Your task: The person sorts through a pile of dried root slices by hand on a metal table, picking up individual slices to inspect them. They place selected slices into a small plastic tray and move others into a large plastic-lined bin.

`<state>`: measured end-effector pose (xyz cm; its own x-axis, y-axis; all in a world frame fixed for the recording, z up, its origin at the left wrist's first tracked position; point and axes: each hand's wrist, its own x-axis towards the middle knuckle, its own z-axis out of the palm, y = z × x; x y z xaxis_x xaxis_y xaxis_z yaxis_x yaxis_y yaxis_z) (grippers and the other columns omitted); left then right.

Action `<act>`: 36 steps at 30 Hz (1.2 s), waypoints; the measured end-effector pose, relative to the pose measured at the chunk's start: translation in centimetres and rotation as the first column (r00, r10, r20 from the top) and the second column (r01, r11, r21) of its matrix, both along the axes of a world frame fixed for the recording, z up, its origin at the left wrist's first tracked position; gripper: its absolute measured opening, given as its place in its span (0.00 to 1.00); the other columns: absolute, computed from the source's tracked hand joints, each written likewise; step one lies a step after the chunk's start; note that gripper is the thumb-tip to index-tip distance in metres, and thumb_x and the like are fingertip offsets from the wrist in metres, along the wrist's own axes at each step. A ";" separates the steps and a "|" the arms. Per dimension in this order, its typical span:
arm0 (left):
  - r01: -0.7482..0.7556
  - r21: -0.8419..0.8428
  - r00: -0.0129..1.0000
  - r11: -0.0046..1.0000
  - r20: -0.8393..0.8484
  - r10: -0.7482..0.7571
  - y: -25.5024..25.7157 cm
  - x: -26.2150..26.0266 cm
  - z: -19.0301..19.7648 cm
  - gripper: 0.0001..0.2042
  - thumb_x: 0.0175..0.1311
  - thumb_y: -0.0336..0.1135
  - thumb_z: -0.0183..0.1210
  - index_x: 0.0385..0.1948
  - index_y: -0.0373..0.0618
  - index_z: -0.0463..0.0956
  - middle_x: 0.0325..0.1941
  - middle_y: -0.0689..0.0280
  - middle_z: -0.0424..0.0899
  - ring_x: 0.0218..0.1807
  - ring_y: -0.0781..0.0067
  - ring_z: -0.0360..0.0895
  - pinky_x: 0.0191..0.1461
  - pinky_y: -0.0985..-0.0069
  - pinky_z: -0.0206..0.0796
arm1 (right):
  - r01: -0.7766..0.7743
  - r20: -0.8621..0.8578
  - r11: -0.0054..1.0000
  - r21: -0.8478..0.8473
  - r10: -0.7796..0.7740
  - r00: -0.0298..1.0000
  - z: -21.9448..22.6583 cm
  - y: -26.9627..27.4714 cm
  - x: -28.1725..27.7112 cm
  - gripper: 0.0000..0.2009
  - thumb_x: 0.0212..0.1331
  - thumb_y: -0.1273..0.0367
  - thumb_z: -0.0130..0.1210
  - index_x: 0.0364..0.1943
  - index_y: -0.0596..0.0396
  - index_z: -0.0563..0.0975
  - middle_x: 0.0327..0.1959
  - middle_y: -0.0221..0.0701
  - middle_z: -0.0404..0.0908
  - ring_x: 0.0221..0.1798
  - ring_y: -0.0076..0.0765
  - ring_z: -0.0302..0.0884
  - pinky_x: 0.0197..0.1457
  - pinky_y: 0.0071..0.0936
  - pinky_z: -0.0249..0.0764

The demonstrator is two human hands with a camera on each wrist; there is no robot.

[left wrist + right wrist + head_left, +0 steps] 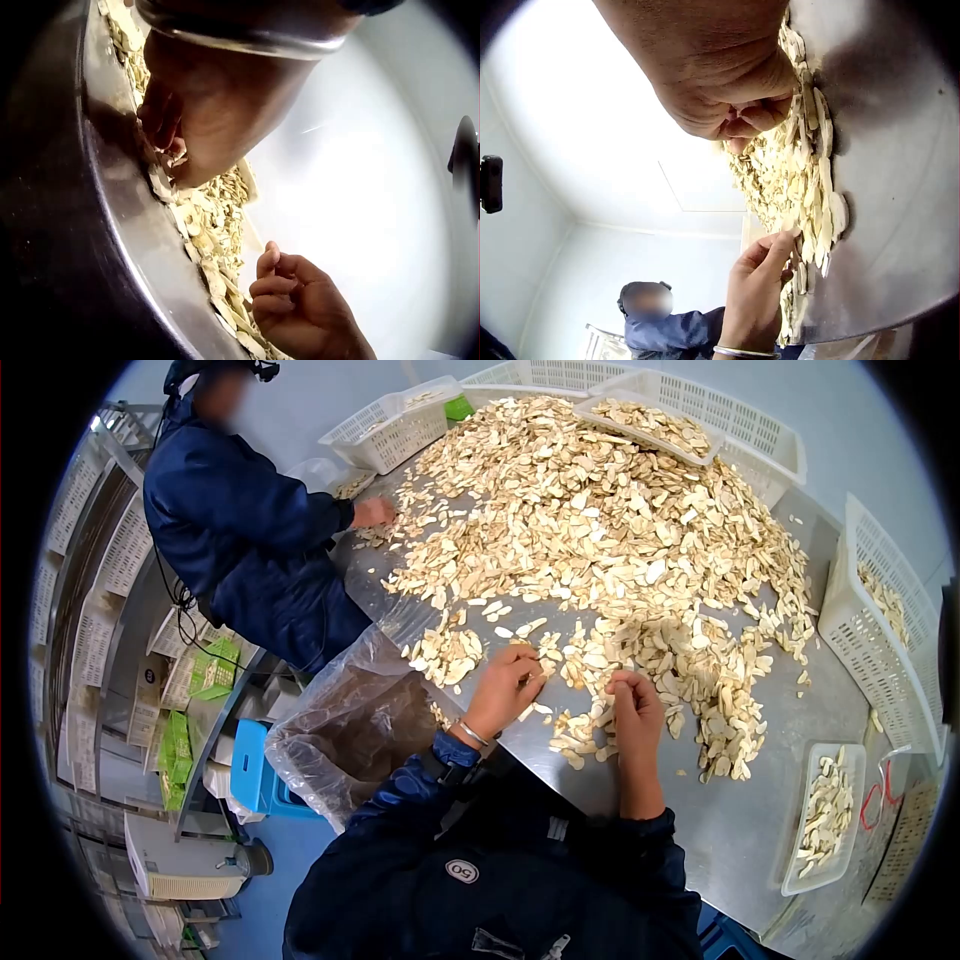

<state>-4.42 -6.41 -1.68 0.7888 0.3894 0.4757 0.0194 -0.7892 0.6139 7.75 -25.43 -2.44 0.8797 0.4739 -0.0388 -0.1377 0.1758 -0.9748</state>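
Across the steel table point(760, 840) a great heap of pale slices point(600, 530) spreads from the middle toward twelve o'clock, and both hands work its near fringe. From the head view the left hand point(503, 690) curls over loose slices at the table's edge; its wrist camera shows the fingers point(161, 124) bent inward onto a few pieces, though whether they pinch any cannot be told. The right hand point(634, 710) sits just beside it — fingers point(761, 116) drawn together against the thumb, seemingly nipping a slice. Bare steel lies open toward five o'clock, by a small tray point(795, 875). White baskets point(880, 650) rim the far and right edges. Only the dark jacket's round badge point(461, 871) bears letters, seemingly "OG".
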 end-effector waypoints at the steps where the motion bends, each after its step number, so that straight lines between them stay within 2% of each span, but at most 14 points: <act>1: -0.049 -0.062 0.999 0.997 -0.009 0.048 -0.1 0.0 0.3 0.04 0.59 0.27 0.66 0.33 0.41 0.81 0.36 0.63 0.80 0.30 0.66 0.77 0.34 0.74 0.70 | -0.002 0.018 1.000 -0.011 0.002 1.000 -0.1 0.0 0.0 0.07 0.69 0.71 0.55 0.44 0.56 0.82 0.32 0.19 0.81 0.26 0.08 0.62 0.27 0.12 0.56; 3: -0.145 -0.184 0.989 0.972 -0.035 0.141 -0.4 -0.1 1.0 0.03 0.58 0.27 0.66 0.31 0.41 0.80 0.35 0.61 0.82 0.29 0.65 0.78 0.34 0.73 0.70 | -0.008 0.051 1.000 -0.018 0.009 0.999 -0.3 0.1 0.0 0.07 0.69 0.70 0.55 0.44 0.55 0.81 0.33 0.18 0.80 0.25 0.08 0.61 0.26 0.12 0.56; 4: -0.154 -0.264 0.988 0.952 -0.071 0.140 0.1 -0.4 0.2 0.04 0.62 0.29 0.64 0.33 0.39 0.81 0.31 0.66 0.83 0.30 0.76 0.78 0.33 0.79 0.68 | -0.014 0.066 1.000 -0.014 0.014 0.998 -0.5 0.1 0.0 0.07 0.69 0.70 0.55 0.45 0.55 0.81 0.33 0.18 0.81 0.25 0.08 0.61 0.27 0.12 0.56; 7: -0.110 -0.697 0.993 0.708 -0.108 0.048 0.2 -0.6 -1.0 0.06 0.68 0.31 0.61 0.39 0.37 0.81 0.32 0.69 0.84 0.33 0.84 0.78 0.34 0.83 0.68 | -0.097 0.019 0.995 -0.036 0.098 0.995 -0.1 0.0 -0.4 0.08 0.67 0.71 0.55 0.46 0.56 0.81 0.34 0.21 0.82 0.29 0.10 0.64 0.31 0.13 0.59; 10: 0.027 -0.857 0.992 0.515 -0.041 -0.120 -0.7 -0.4 -0.8 0.10 0.74 0.32 0.57 0.48 0.36 0.78 0.38 0.68 0.83 0.34 0.86 0.75 0.37 0.86 0.68 | -0.171 0.002 0.983 -0.070 0.172 0.985 -0.1 0.3 -0.8 0.09 0.67 0.71 0.55 0.47 0.56 0.81 0.34 0.23 0.82 0.30 0.11 0.67 0.33 0.14 0.63; 13: 0.034 -0.912 0.989 0.408 -0.028 -0.146 -2.0 -0.2 -0.5 0.10 0.74 0.31 0.56 0.50 0.37 0.77 0.37 0.68 0.84 0.33 0.85 0.76 0.37 0.86 0.69 | -0.206 0.041 0.973 -0.100 0.211 0.977 0.1 0.5 -1.3 0.09 0.67 0.72 0.56 0.48 0.57 0.80 0.34 0.25 0.82 0.31 0.13 0.68 0.34 0.16 0.66; 21: 0.130 -0.777 0.973 0.616 -0.018 -0.228 -4.6 -0.2 0.0 0.08 0.73 0.30 0.57 0.49 0.39 0.76 0.33 0.73 0.81 0.32 0.89 0.75 0.32 0.87 0.65 | -0.181 0.259 0.970 -0.165 0.220 0.941 0.4 0.4 -1.4 0.06 0.65 0.71 0.58 0.42 0.58 0.81 0.29 0.24 0.81 0.30 0.14 0.71 0.35 0.17 0.68; 27: 0.017 -0.784 0.992 0.620 -0.064 -0.107 -3.1 -1.9 -0.4 0.06 0.70 0.27 0.58 0.44 0.39 0.79 0.34 0.71 0.82 0.32 0.87 0.76 0.35 0.84 0.69 | -0.170 0.299 0.957 -0.233 0.237 0.924 0.4 0.7 -1.6 0.07 0.64 0.72 0.58 0.41 0.59 0.82 0.29 0.26 0.83 0.31 0.15 0.74 0.37 0.18 0.70; 28: -0.012 -0.610 1.000 0.793 -0.013 0.006 -2.3 -2.1 -0.4 0.05 0.70 0.27 0.57 0.42 0.39 0.79 0.33 0.69 0.82 0.29 0.84 0.77 0.32 0.81 0.69 | -0.165 0.269 0.960 -0.228 0.225 0.936 0.3 0.6 -1.6 0.08 0.64 0.72 0.58 0.43 0.60 0.81 0.31 0.26 0.84 0.33 0.16 0.75 0.38 0.18 0.70; 30: -0.150 -0.398 0.988 0.905 -0.025 0.153 -0.8 -2.6 0.2 0.04 0.70 0.27 0.57 0.41 0.39 0.79 0.33 0.67 0.82 0.30 0.81 0.80 0.33 0.80 0.70 | -0.150 0.228 0.966 -0.211 0.198 0.953 0.1 0.4 -1.6 0.09 0.64 0.72 0.57 0.46 0.60 0.81 0.32 0.27 0.84 0.34 0.16 0.76 0.40 0.18 0.71; 31: -0.220 -0.284 0.974 0.933 -0.016 0.225 -0.2 -2.7 0.7 0.04 0.70 0.27 0.56 0.40 0.38 0.79 0.33 0.65 0.82 0.30 0.79 0.81 0.33 0.79 0.70 | -0.142 0.219 0.970 -0.199 0.185 0.958 -0.1 0.4 -1.5 0.10 0.65 0.73 0.56 0.47 0.60 0.81 0.32 0.27 0.84 0.34 0.17 0.76 0.40 0.18 0.71; 32: -0.244 -0.286 0.970 0.927 -0.086 0.229 0.1 -2.8 1.3 0.04 0.66 0.26 0.58 0.39 0.39 0.79 0.33 0.60 0.82 0.33 0.68 0.83 0.36 0.74 0.72 | -0.134 0.210 0.973 -0.188 0.173 0.962 -0.3 0.5 -1.5 0.10 0.66 0.73 0.56 0.48 0.60 0.80 0.33 0.27 0.84 0.34 0.17 0.76 0.39 0.18 0.71; 35: -0.166 -0.044 0.986 0.985 -0.033 0.164 0.8 -2.5 -0.2 0.05 0.63 0.25 0.60 0.38 0.39 0.79 0.31 0.60 0.80 0.31 0.66 0.79 0.35 0.74 0.70 | -0.121 0.036 0.984 -0.132 0.126 0.991 0.9 0.4 -1.5 0.09 0.67 0.73 0.55 0.47 0.59 0.80 0.31 0.24 0.82 0.30 0.14 0.71 0.34 0.16 0.66; 36: -0.117 -0.046 0.990 0.992 -0.081 0.113 0.6 -2.3 -0.1 0.06 0.60 0.26 0.62 0.37 0.40 0.79 0.32 0.58 0.80 0.31 0.60 0.79 0.36 0.70 0.71 | -0.114 -0.047 0.987 -0.110 0.110 0.993 1.3 0.3 -1.5 0.08 0.67 0.73 0.56 0.46 0.60 0.80 0.30 0.23 0.81 0.28 0.12 0.68 0.31 0.16 0.63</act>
